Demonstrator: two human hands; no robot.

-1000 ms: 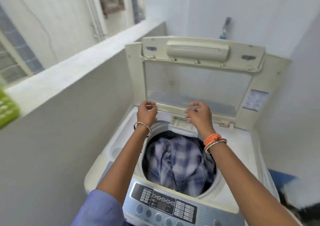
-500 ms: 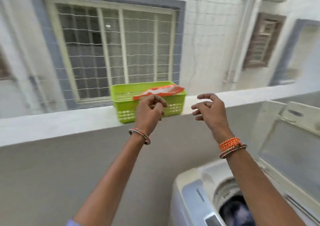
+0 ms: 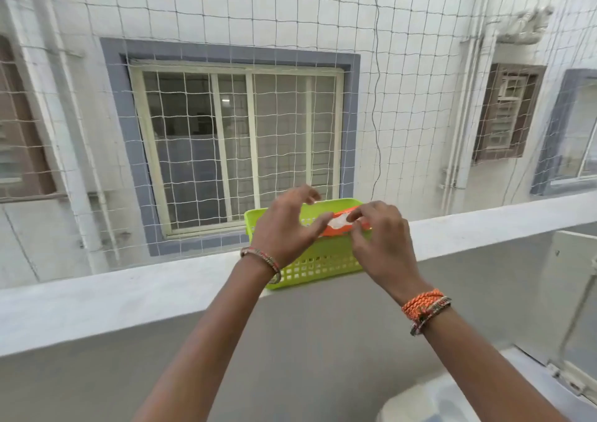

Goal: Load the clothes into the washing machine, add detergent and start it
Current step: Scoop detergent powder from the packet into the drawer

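Note:
A lime-green plastic basket [image 3: 310,270] stands on the grey ledge [image 3: 129,289] straight ahead. An orange and white detergent packet [image 3: 337,226] lies across its top. My left hand [image 3: 284,228] hovers over the basket's left half, fingers spread, thumb touching the packet's left end. My right hand [image 3: 384,247] is at the basket's right side and pinches the packet between fingertips and thumb. The white washing machine [image 3: 420,402] shows only as a corner at the bottom right, with its raised lid [image 3: 575,292] at the right edge. The clothes are out of view.
A white safety net [image 3: 374,98] stretches above the ledge, with a neighbouring building's window [image 3: 239,150] behind it. Below the ledge is a grey parapet wall [image 3: 290,341] between me and the basket.
My view swung left from the machine's tub up to the ledge. Both hands left the machine's lid area and closed in on the packet in the basket; the right hand now pinches it.

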